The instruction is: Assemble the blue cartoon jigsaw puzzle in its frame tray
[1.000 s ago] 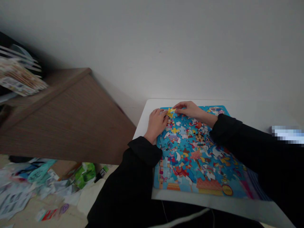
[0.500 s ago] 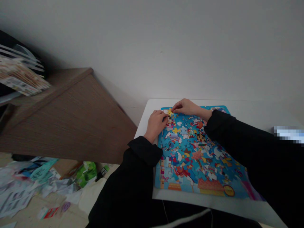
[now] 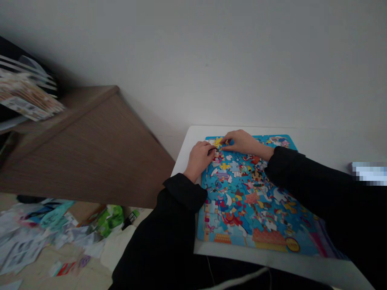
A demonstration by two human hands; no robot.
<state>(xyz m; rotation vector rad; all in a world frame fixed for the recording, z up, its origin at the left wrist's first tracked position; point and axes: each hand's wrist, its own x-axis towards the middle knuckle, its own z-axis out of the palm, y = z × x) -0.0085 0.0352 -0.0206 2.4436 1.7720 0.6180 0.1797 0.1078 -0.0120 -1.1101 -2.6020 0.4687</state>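
A blue cartoon jigsaw puzzle (image 3: 229,189) lies flat in its frame, with many interlocked pieces. At its far left corner my left hand (image 3: 200,158) rests with bent fingers drawn together. Whatever is between those fingertips is too small to make out. Just right of it, my right hand (image 3: 240,142) hovers low over the far edge, thumb and forefinger apart with nothing visible between them. A yellow puzzle piece (image 3: 217,142) lies between both sets of fingertips, beside a pale patch in the corner.
The puzzle is on a white table (image 3: 190,141) against a grey wall. A brown wooden cabinet (image 3: 99,153) stands to the left, bearing a bundle of thin sticks (image 3: 33,94). Bags and papers (image 3: 54,225) clutter the floor. A pixelated object (image 3: 370,173) is at the right.
My right hand has shifted slightly right and its thumb and forefinger have spread, leaving the yellow piece in the corner area. My left hand has stayed nearly still.
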